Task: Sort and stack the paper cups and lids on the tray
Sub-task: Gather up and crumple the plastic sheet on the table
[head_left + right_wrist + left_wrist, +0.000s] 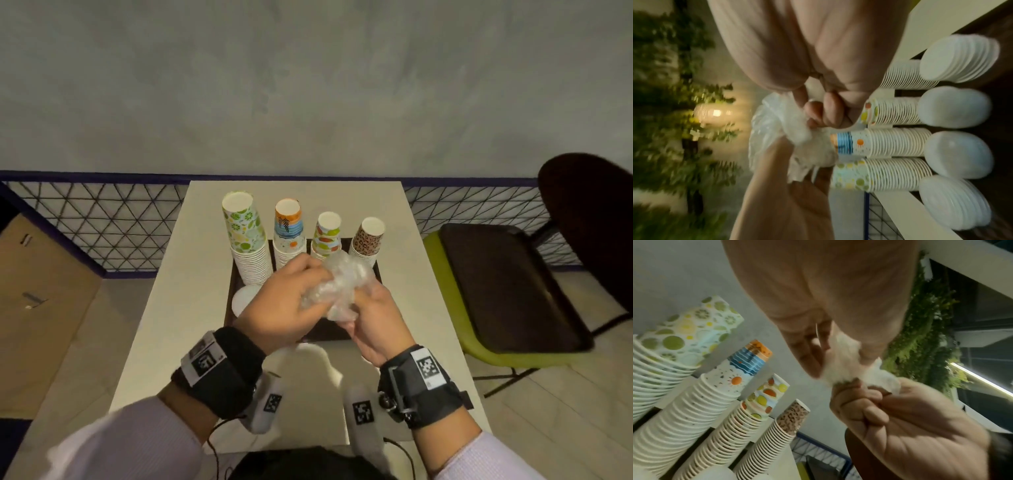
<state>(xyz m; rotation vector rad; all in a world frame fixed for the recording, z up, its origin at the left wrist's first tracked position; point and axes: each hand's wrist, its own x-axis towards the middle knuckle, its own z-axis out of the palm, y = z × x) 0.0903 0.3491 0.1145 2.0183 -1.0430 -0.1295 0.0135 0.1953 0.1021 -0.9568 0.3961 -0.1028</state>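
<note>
Looking down from the head view, four inverted stacks of paper cups stand in a row at the far side of the dark tray (231,310): the lime-print stack (245,236), the blue-and-orange stack (289,233), the fruit-print stack (327,236) and the brown-print stack (368,240). The sorting seems almost finished to me, because no loose cup lies on the white table (164,329). Both hands are raised over the tray: the left hand (286,301) and the right hand (375,323) curl their fingers around one crumpled clear plastic bag (339,284), thin and wrinkled. A white lid stack (245,301) shows partly beside the left hand. In the left wrist view, the rolled white rims of the cups make fine ribs along each cone, and the fingers (863,404) of the right hand pinch the soft plastic firmly. In the right wrist view, which is blurred, four piles of lids (957,60) lie in front of the cups, smooth and round, and they look matte white. What remains, I think, is only to put the empty bag away.
</note>
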